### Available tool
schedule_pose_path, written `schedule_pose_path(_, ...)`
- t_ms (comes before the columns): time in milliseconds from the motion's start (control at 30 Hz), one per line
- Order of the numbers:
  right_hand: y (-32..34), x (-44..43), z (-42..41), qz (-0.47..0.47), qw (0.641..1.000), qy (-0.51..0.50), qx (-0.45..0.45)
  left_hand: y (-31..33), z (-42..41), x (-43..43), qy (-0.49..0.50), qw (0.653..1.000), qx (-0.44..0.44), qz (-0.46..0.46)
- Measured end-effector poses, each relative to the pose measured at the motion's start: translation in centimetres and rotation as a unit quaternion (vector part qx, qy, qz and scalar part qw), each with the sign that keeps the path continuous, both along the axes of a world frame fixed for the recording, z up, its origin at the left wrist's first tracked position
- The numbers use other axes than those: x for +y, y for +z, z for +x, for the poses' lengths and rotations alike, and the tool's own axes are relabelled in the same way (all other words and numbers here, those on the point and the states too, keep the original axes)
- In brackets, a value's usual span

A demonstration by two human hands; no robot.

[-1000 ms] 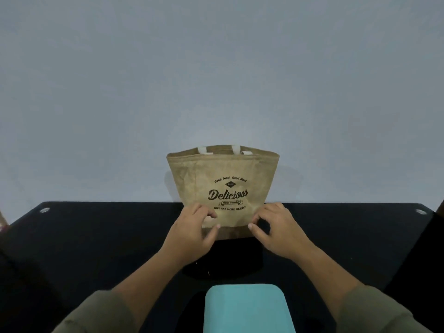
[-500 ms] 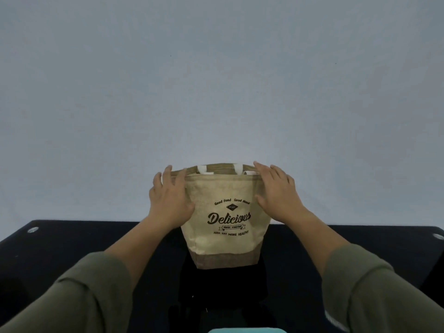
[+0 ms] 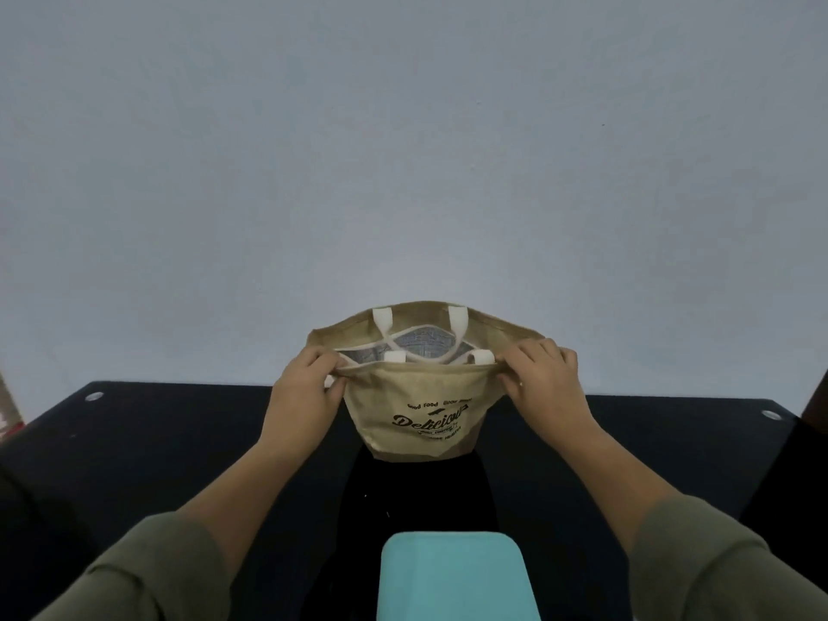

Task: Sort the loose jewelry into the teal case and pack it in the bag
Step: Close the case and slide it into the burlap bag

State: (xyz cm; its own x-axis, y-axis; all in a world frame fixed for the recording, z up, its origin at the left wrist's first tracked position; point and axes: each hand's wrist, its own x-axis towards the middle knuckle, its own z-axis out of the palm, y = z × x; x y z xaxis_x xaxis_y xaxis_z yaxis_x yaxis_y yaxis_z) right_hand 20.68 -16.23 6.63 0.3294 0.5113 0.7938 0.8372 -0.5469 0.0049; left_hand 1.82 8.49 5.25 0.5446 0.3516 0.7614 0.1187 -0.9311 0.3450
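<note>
A tan bag (image 3: 425,405) with dark "Delicious" print and white handles stands upright on the black table (image 3: 157,441) near its far edge. My left hand (image 3: 304,387) pinches the left end of the bag's near rim. My right hand (image 3: 544,380) pinches the right end. The mouth is pulled wide and a silver lining shows inside. The teal case (image 3: 452,575) lies closed on the table close to me, between my forearms. No loose jewelry is in view.
A plain grey wall stands right behind the table. Round metal fittings (image 3: 94,396) mark the table's far corners. A reddish object (image 3: 9,423) shows at the left edge of view.
My hands went from the bag's lower front up to its top, then pulled the near rim apart toward me, so the mouth now gapes and the lining shows.
</note>
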Motion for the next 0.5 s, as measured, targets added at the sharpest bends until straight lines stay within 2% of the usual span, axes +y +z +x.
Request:
schedule_pose_path(100, -1.6, -2.1, -2.2, 0.004, 1.000, 0.003, -0.025, -1.6, -2.3, -1.9, -0.007, 1.000, -0.007, -0.011)
schedule_pose_path(233, -4.6, -4.6, -4.1, -0.021, 1.000, 0.003, -0.010, -5.0, -4.1, -3.1, -0.018, 0.999, 0.046, -0.014)
schedule_pose_path(400, -9.1, -6.8, -5.6, -0.078, 0.995, -0.019, 0.055, -10.7, -5.1, -4.5, -0.019, 0.993, 0.110, -0.048)
schedule_pose_path(500, -11.3, -7.4, -6.5, -0.128, 0.987, -0.042, 0.091, -13.1, -5.4, -5.8, 0.002, 0.993, 0.119, -0.009)
